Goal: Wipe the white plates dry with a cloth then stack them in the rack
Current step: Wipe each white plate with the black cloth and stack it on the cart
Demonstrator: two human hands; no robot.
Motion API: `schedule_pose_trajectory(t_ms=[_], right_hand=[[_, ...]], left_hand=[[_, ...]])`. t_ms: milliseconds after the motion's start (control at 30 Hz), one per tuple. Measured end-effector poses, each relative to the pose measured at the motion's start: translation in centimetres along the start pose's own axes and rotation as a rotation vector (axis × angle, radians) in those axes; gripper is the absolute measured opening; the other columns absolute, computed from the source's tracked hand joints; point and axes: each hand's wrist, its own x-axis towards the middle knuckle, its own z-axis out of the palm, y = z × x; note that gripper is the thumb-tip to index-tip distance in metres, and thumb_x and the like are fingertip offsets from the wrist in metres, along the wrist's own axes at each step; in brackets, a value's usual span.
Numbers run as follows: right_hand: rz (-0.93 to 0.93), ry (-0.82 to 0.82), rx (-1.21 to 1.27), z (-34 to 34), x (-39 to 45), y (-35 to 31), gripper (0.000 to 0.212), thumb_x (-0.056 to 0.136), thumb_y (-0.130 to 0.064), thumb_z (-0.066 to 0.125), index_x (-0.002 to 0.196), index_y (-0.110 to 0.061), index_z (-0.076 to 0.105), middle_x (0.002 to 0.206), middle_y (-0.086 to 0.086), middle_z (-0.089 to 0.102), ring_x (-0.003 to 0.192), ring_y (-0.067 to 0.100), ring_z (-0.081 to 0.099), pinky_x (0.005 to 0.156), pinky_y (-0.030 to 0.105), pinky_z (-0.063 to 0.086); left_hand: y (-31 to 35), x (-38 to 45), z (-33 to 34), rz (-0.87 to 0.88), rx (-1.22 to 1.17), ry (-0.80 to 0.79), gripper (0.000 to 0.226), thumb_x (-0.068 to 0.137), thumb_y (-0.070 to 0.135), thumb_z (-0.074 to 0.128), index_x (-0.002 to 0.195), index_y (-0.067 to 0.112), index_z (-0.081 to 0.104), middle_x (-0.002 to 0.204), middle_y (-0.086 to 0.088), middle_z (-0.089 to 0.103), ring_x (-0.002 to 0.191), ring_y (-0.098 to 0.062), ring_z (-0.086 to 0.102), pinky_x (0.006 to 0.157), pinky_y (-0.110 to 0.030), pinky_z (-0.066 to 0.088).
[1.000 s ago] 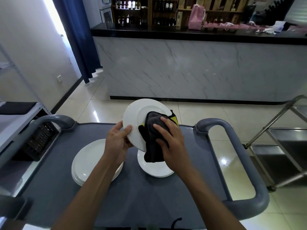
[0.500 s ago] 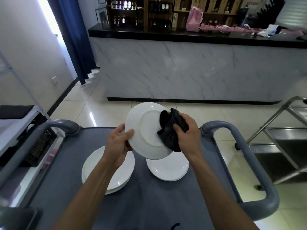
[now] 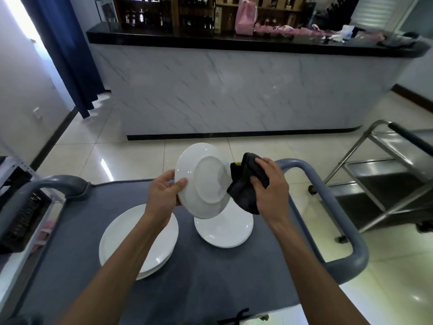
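Observation:
My left hand [image 3: 164, 195] grips the left rim of a white plate [image 3: 203, 181], held tilted above the cart with its underside and foot ring facing me. My right hand [image 3: 269, 186] holds a bunched dark cloth [image 3: 243, 191] against the plate's right edge. Below them on the grey cart top [image 3: 210, 277] sit two piles of white plates: a larger pile [image 3: 131, 240] at the left and a smaller pile [image 3: 225, 231] in the middle, partly hidden by the held plate.
The cart has raised grey handles at the left [image 3: 58, 184] and right [image 3: 344, 231]. A steel trolley [image 3: 386, 179] stands to the right. A shelf unit with a black crate [image 3: 21, 216] is at the left. A marble bar counter [image 3: 234, 90] stands ahead.
The plate has been turned over from its face to its underside. The cloth has moved from the plate's middle to its right edge.

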Motion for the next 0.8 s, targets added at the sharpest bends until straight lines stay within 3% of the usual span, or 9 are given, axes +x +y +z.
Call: schedule_pose_trajectory(t_ms=[67,133,333,500,600,800], right_hand=[[0.004,0.011,-0.02,-0.9,-0.3,0.6,0.043,0.091,0.0,0.065,0.132,-0.01,0.061,0.142,0.003,0.053,0.126,0.004,0.042,0.103,-0.002,0.02],[0.01,0.012,-0.031,-1.6,-0.6,1.0,0.042,0.091,0.0,0.065,0.132,-0.009,0.062,0.142,0.004,0.053,0.127,0.008,0.044,0.104,-0.001,0.02],[-0.031,-0.018,-0.056,-3.2,-1.1,2.0,0.041,0.091,0.0,0.066,0.131,-0.01,0.063,0.142,0.002,0.053,0.132,0.014,0.047,0.111,0.01,0.027],[-0.039,-0.042,-0.022,-3.6,-1.2,2.9,0.042,0.091,0.0,0.066,0.131,-0.012,0.063,0.142,-0.001,0.053,0.132,0.013,0.048,0.114,0.023,0.035],[-0.013,-0.057,-0.001,-3.8,-1.3,3.8,0.042,0.091,-0.001,0.066,0.131,-0.013,0.063,0.142,-0.002,0.053,0.133,0.012,0.047,0.114,0.025,0.036],[0.006,-0.135,-0.001,-4.2,-2.4,5.6,0.043,0.093,-0.002,0.065,0.134,-0.015,0.061,0.143,-0.003,0.05,0.134,0.009,0.045,0.114,0.019,0.033]], left_hand=[[-0.2,0.2,0.8,0.048,0.112,0.003,0.018,0.095,0.01,0.065,0.109,0.02,0.07,0.094,-0.004,0.075,0.089,-0.028,0.071,0.07,-0.044,0.062],[-0.6,0.5,1.6,0.146,0.296,-0.002,0.015,0.095,0.012,0.065,0.105,0.021,0.07,0.094,-0.001,0.075,0.087,-0.019,0.071,0.075,-0.041,0.06],[-2.5,0.7,4.3,0.395,0.767,-0.093,0.009,0.095,0.019,0.061,0.103,0.021,0.064,0.079,0.007,0.064,0.071,-0.007,0.059,0.058,-0.025,0.044],[-4.0,0.6,5.4,0.582,1.062,-0.197,0.017,0.095,0.014,0.061,0.111,0.014,0.064,0.071,-0.011,0.068,0.06,-0.038,0.059,0.054,-0.039,0.048],[-4.4,0.4,5.8,0.679,1.212,-0.242,0.018,0.089,0.009,0.067,0.107,0.01,0.064,0.062,-0.013,0.065,0.049,-0.041,0.055,0.046,-0.032,0.036],[-5.4,0.1,6.6,0.716,1.429,-0.281,0.029,0.073,0.0,0.076,0.1,0.01,0.069,0.06,-0.005,0.066,0.038,-0.034,0.051,0.039,-0.029,0.043]])
